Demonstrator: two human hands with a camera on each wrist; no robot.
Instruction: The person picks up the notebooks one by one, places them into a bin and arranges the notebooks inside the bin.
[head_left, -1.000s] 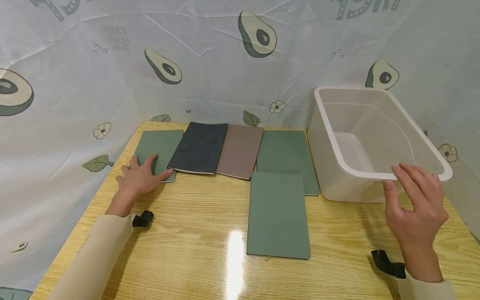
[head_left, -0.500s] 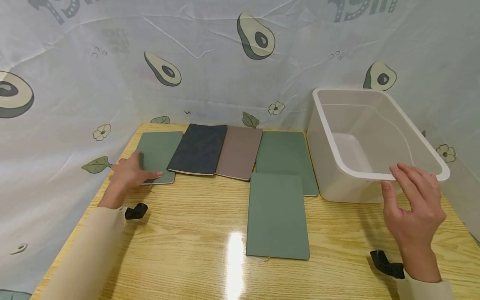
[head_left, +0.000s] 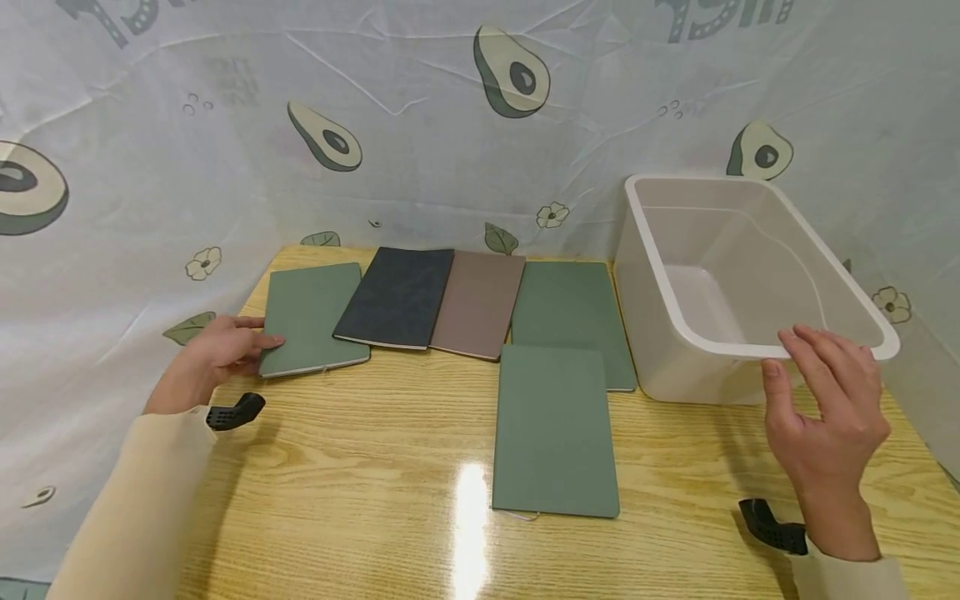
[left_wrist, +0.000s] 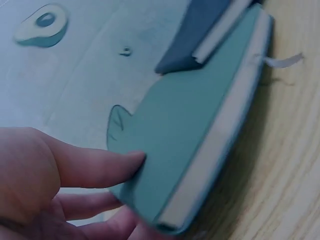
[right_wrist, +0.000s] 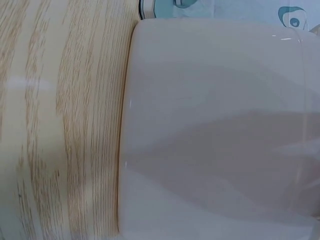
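My left hand (head_left: 228, 346) pinches the left edge of a green notebook (head_left: 311, 321) at the table's far left. In the left wrist view the thumb lies on its cover (left_wrist: 175, 115) and the other fingers go beneath; a ribbon marker (left_wrist: 285, 61) sticks out from the pages. A dark navy notebook (head_left: 397, 296) lies right beside it. At the right, my right hand (head_left: 828, 408) has its fingers at the front rim of a beige plastic bin (head_left: 697, 367), the thumb apart from them. Only the bin's wall (right_wrist: 215, 125) fills the right wrist view, the fingers mostly out of sight.
A mauve notebook (head_left: 480, 304) lies beside the navy one. Two larger green notebooks, one behind (head_left: 570, 308) and one in front (head_left: 555, 433) overlapping it, lie left of the bin. A patterned cloth (head_left: 420, 125) hangs behind the wooden table (head_left: 360, 475).
My left hand has slid off the cover to the green notebook's left edge and now pinches it. That notebook has turned slightly and shifted toward me. The right hand stays at the bin's rim.
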